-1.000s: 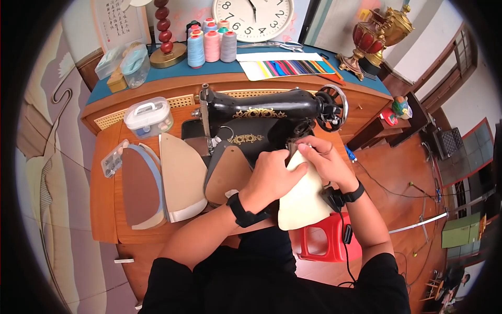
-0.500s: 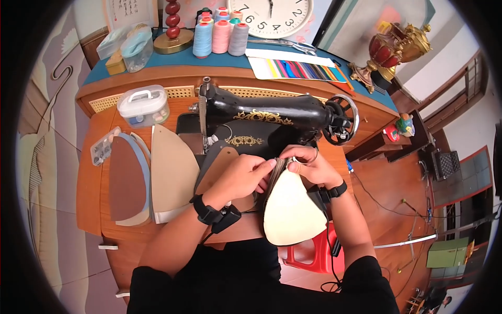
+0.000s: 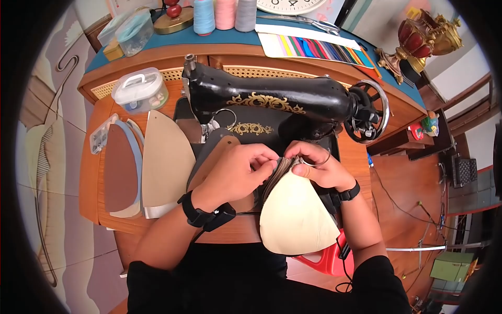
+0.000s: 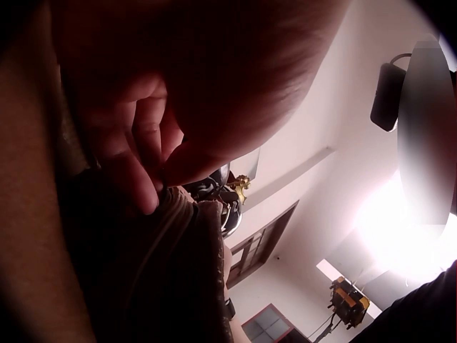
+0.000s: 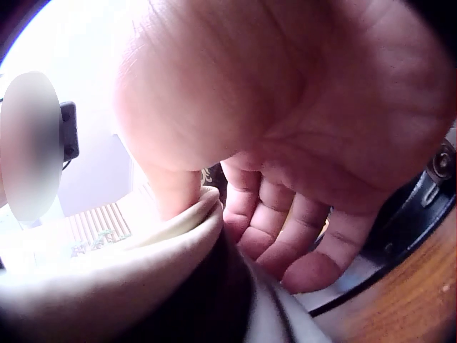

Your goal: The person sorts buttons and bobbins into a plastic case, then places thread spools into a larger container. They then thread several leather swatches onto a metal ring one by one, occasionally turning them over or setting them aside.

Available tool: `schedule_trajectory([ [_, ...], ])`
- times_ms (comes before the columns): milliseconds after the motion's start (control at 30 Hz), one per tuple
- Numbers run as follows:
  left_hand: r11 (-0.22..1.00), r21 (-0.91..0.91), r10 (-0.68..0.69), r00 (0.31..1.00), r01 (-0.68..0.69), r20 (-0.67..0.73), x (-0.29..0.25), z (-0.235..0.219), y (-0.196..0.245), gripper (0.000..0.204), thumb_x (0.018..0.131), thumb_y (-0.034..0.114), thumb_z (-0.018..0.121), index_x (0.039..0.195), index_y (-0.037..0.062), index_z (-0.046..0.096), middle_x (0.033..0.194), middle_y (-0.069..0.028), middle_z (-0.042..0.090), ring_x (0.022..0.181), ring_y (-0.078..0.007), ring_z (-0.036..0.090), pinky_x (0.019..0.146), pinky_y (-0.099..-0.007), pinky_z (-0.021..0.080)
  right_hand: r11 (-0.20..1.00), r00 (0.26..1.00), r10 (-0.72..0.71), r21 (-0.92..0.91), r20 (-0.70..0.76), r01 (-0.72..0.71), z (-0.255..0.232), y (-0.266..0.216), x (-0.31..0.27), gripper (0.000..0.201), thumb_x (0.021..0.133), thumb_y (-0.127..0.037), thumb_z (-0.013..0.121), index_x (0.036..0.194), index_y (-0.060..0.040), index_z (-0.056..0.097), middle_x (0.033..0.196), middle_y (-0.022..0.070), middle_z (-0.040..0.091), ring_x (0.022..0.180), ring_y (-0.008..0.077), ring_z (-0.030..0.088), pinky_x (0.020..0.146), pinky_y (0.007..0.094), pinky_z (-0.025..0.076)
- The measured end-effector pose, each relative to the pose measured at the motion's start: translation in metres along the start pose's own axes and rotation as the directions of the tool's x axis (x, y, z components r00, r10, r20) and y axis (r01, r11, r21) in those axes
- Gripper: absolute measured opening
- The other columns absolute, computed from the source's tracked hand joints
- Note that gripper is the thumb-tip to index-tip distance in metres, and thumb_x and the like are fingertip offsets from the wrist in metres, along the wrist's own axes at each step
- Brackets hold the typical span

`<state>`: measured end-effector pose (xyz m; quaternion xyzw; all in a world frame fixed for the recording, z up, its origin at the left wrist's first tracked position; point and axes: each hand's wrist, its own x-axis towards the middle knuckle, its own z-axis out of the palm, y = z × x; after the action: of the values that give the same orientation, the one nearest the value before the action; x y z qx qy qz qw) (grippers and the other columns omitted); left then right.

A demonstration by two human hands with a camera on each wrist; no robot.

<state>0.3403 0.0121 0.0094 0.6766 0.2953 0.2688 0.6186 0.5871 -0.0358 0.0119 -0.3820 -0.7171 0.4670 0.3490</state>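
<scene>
A fanned bundle of teardrop-shaped leather swatches (image 3: 295, 217), cream on the outer face and brown and grey along the layered edges, hangs in front of the sewing machine. My right hand (image 3: 325, 170) pinches its narrow top end, with a thin metal ring near the fingers. In the right wrist view the thumb lies on the cream swatch (image 5: 171, 232). My left hand (image 3: 235, 172) pinches the dark layers at the bundle's upper left edge. Those brown layers (image 4: 168, 243) fill the lower part of the left wrist view, under the fingertips.
A black sewing machine (image 3: 272, 94) stands behind the hands. Brown and beige swatches (image 3: 167, 159) lie at left beside a clear lidded box (image 3: 138, 91) and a small case (image 3: 102, 135). Thread cones (image 3: 225, 13), scissors (image 3: 314, 22) and a colour card (image 3: 314, 47) occupy the back shelf.
My left hand has moved off the cream face to the bundle's left edge. The bundle has turned, showing its layered edges. The head view has shifted closer to the machine.
</scene>
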Motion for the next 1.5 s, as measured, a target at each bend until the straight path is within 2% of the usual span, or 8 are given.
schedule_trajectory([
  [333, 0.993, 0.060, 0.110, 0.990, -0.105, -0.084, -0.002, 0.002, 0.002, 0.019, 0.088, 0.005, 0.073, 0.104, -0.0021, 0.070, 0.081, -0.0090, 0.075, 0.072, -0.0128, 0.071, 0.065, -0.0267, 0.056, 0.998, 0.998, 0.057, -0.031, -0.031, -0.058, 0.001, -0.002, -0.004, 0.027, 0.099, -0.023, 0.068, 0.113, -0.0012, 0.060, 0.088, 0.0006, 0.061, 0.081, 0.0065, 0.056, 0.071, 0.0253, 0.046],
  [433, 0.992, 0.084, 0.105, 0.989, -0.096, -0.109, -0.004, 0.004, 0.008, 0.018, 0.087, 0.004, 0.073, 0.103, -0.0026, 0.069, 0.080, -0.0101, 0.075, 0.071, -0.0137, 0.071, 0.065, -0.0269, 0.056, 0.997, 0.997, 0.061, -0.052, -0.037, -0.063, 0.002, -0.004, -0.005, 0.026, 0.100, -0.023, 0.067, 0.113, -0.0015, 0.059, 0.087, 0.0004, 0.060, 0.081, 0.0062, 0.056, 0.071, 0.0253, 0.046],
  [500, 0.982, 0.154, 0.130, 0.986, -0.112, -0.109, -0.006, 0.006, 0.009, 0.017, 0.090, 0.002, 0.071, 0.106, -0.0041, 0.068, 0.085, -0.0065, 0.073, 0.071, -0.0065, 0.067, 0.064, -0.0211, 0.054, 0.995, 0.996, 0.086, -0.039, -0.023, -0.087, 0.003, -0.002, -0.007, 0.026, 0.101, -0.023, 0.065, 0.113, -0.0018, 0.058, 0.089, -0.0002, 0.059, 0.083, 0.0057, 0.055, 0.073, 0.0252, 0.045],
  [600, 0.972, 0.180, 0.178, 0.974, -0.152, -0.139, -0.006, 0.007, 0.007, 0.017, 0.087, 0.002, 0.073, 0.102, -0.0039, 0.069, 0.081, -0.0069, 0.073, 0.068, -0.0066, 0.067, 0.064, -0.0216, 0.054, 0.993, 0.994, 0.102, -0.057, -0.041, -0.104, 0.005, -0.006, -0.006, 0.024, 0.102, -0.023, 0.063, 0.114, -0.0026, 0.058, 0.092, -0.0018, 0.059, 0.088, 0.0046, 0.054, 0.076, 0.0245, 0.045],
  [667, 0.967, 0.204, 0.183, 0.970, -0.149, -0.159, -0.006, 0.008, 0.006, 0.017, 0.085, 0.003, 0.074, 0.101, -0.0036, 0.070, 0.080, -0.0071, 0.073, 0.068, -0.0069, 0.067, 0.064, -0.0220, 0.055, 0.977, 0.980, 0.196, 0.084, -0.016, -0.194, 0.008, -0.009, -0.006, 0.022, 0.104, -0.024, 0.061, 0.114, -0.0042, 0.059, 0.096, -0.0035, 0.059, 0.091, 0.0038, 0.053, 0.079, 0.0234, 0.044],
  [867, 0.957, 0.245, 0.205, 0.959, -0.155, -0.196, -0.008, 0.009, 0.008, 0.016, 0.083, 0.004, 0.076, 0.096, -0.0028, 0.071, 0.079, -0.0083, 0.074, 0.066, -0.0091, 0.067, 0.065, -0.0233, 0.055, 0.956, 0.960, 0.276, 0.088, 0.039, -0.278, 0.009, -0.013, -0.008, 0.022, 0.106, -0.027, 0.057, 0.114, -0.0065, 0.060, 0.093, -0.0044, 0.060, 0.090, 0.0034, 0.052, 0.080, 0.0231, 0.044],
  [1300, 0.954, 0.276, 0.185, 0.959, -0.122, -0.215, -0.005, 0.011, 0.003, 0.013, 0.085, 0.004, 0.073, 0.095, -0.0038, 0.070, 0.080, -0.0106, 0.074, 0.069, -0.0132, 0.070, 0.066, -0.0261, 0.056, 0.969, 0.964, 0.246, -0.034, 0.103, -0.244, -0.001, -0.012, -0.012, 0.025, 0.107, -0.029, 0.055, 0.111, -0.0045, 0.061, 0.092, -0.0015, 0.062, 0.089, 0.0058, 0.054, 0.080, 0.0250, 0.045],
  [1500, 0.899, 0.432, 0.203, 0.939, -0.067, -0.276, -0.003, 0.004, -0.012, 0.016, 0.085, 0.005, 0.074, 0.098, -0.0038, 0.069, 0.082, -0.0110, 0.074, 0.069, -0.0141, 0.069, 0.067, -0.0283, 0.056, 0.981, 0.996, 0.080, 0.175, 0.029, -0.084, -0.006, -0.004, -0.018, 0.023, 0.105, -0.023, 0.058, 0.116, -0.0035, 0.061, 0.102, -0.0016, 0.062, 0.095, 0.0067, 0.055, 0.086, 0.0253, 0.046],
])
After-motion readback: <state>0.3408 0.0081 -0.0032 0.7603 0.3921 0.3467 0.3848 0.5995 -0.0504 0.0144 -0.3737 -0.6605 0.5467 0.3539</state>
